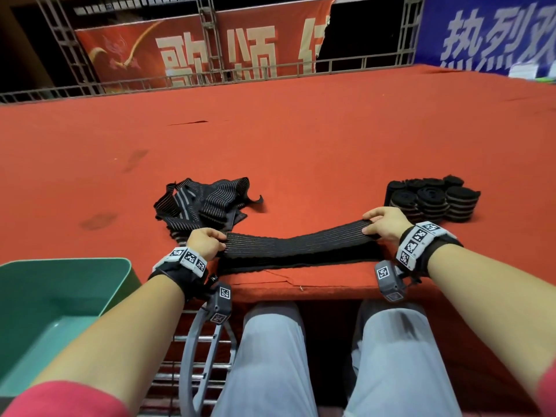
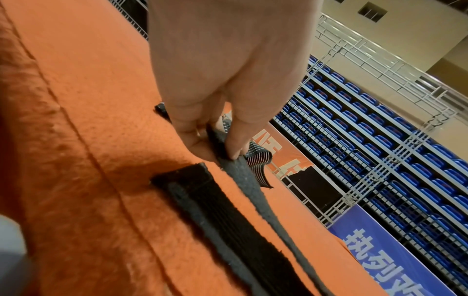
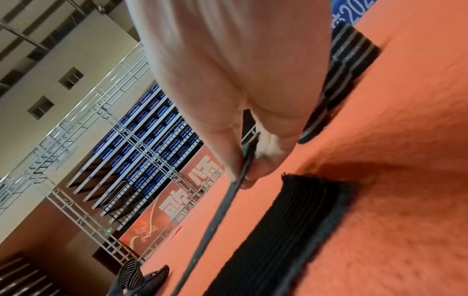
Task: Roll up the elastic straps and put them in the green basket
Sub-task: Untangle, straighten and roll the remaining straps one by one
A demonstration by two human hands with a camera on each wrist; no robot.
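Long black ribbed elastic strap (image 1: 296, 240) stretched flat and raised just above the red felt tabletop, pinched at both ends, sagging slightly mid-span. Second flat black strap (image 1: 301, 261) lying directly beneath, along the near table edge. Tangled heap of unrolled black striped straps (image 1: 204, 203) behind. Stacked rolled black straps (image 1: 433, 198) far right. Empty green plastic basket (image 1: 120, 276) lower left, beside the table.

Open carpet (image 1: 270, 139) beyond; loose straps (image 1: 204, 203) left, rolled straps (image 1: 433, 200) right.
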